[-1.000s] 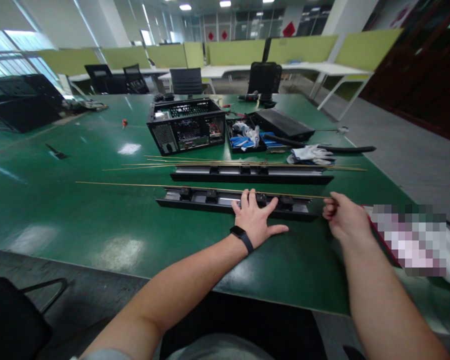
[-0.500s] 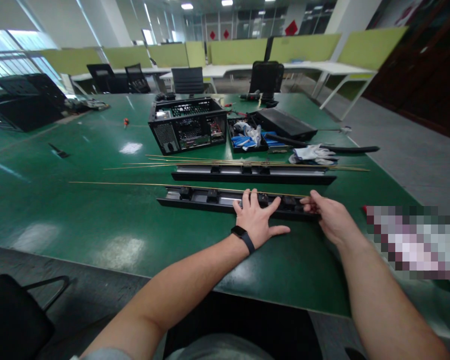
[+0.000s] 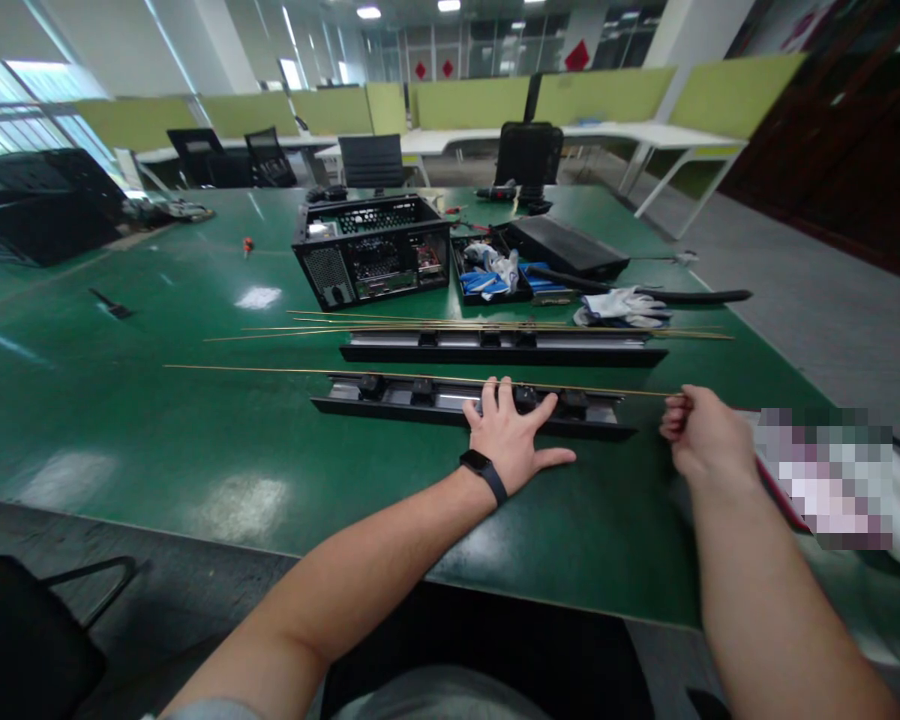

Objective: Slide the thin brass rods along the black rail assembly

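Note:
My left hand (image 3: 510, 435) lies spread across the nearer black channel (image 3: 397, 408), its fingertips at the far side of it. Inside that channel sit several small black blocks (image 3: 422, 391) on a silvery strip. A thin brass-coloured rod (image 3: 247, 369) runs lengthwise along the channel's far edge and sticks out at both ends. My right hand (image 3: 709, 430) pinches the rod's right end, a little beyond the channel. Behind lies a second black channel (image 3: 502, 355) of the same kind, with several more thin rods (image 3: 285, 330) along it.
An opened computer case (image 3: 375, 255) stands at the back. Right of it are a black tray (image 3: 495, 298) with gloves, a flat black box (image 3: 566, 248), white gloves (image 3: 622, 308) and a black tube (image 3: 705, 297). A blurred-out packet (image 3: 825, 480) lies beside my right arm.
My right hand first moved left along the rod to the channel's end, then back right past where it started. The rod's left tip shifted left, then right. My left hand stayed put.

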`<state>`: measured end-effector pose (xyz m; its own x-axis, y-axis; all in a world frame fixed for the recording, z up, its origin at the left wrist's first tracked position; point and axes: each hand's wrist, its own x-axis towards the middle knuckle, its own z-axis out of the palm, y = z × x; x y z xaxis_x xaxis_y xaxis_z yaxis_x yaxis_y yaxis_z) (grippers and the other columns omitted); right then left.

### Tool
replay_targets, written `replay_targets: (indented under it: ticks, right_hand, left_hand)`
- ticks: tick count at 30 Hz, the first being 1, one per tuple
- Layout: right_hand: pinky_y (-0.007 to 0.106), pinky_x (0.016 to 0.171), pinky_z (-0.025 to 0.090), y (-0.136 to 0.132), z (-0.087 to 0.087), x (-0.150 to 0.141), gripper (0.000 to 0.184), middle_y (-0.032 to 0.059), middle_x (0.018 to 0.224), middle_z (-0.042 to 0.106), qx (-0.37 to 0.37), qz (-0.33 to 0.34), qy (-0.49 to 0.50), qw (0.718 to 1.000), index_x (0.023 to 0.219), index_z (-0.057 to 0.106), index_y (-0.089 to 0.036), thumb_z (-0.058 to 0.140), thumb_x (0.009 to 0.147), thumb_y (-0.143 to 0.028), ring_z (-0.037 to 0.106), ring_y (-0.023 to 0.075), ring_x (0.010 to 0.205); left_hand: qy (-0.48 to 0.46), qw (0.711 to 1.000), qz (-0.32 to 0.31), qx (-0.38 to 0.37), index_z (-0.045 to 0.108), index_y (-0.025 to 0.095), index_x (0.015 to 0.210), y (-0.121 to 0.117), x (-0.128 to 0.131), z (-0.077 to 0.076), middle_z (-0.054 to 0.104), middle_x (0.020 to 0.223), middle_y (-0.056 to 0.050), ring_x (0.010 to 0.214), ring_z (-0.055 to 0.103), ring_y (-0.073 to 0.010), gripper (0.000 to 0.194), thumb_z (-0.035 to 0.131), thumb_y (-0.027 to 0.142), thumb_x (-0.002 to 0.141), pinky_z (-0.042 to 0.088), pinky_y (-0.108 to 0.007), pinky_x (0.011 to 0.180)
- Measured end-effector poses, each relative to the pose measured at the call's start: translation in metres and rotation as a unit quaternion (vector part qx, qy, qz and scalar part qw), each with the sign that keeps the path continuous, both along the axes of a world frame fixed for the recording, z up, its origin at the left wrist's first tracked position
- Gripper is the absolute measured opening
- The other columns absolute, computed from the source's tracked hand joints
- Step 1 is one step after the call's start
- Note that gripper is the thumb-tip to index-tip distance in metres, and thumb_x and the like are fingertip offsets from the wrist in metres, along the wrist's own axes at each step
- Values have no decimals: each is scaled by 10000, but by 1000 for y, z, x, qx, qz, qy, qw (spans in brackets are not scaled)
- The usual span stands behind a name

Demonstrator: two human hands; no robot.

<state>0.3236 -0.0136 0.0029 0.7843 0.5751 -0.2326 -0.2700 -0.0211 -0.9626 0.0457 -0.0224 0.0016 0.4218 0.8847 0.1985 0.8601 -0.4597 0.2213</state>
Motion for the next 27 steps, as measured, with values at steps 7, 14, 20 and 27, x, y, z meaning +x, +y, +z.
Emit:
replay_targets:
  ticks: [7,14,20,27]
  right_hand:
    - [191,360,262,-6,14,6,272,-23,613,514,-44,-141,-24,989,706,565,-205,630,950,-105,432,85,479]
    - [198,367,270,-8,18,7,298,-23,637,513,-40,-133,-38,990,715,607,-183,596,1004,-115,406,77,477]
    - [214,361,232,-12,18,16,363,-38,627,472,-11,-148,-29,989,723,574,-201,501,1063,-100,373,78,464]
    - [216,354,226,-13,22,19,390,-35,657,475,-17,-165,-12,986,749,543,-213,425,1117,-160,360,78,455]
  left_hand:
    - [1,1000,-1,-7,530,538,1702,-1,0,2,461,1790,-186,1667,327,-504,904,643,947,904,410,-754,1187]
    - [2,1000,0,-4,530,540,1701,-1,0,2,462,1791,-190,1664,335,-502,916,657,950,892,413,-754,1183]
    - [3,1000,1,4,536,536,1698,-1,0,0,460,1790,-196,1660,339,-499,924,668,952,883,412,-752,1183]
    - [10,1000,3,-6,520,505,1717,-2,0,2,443,1795,-211,1670,317,-495,947,647,956,894,407,-741,1191]
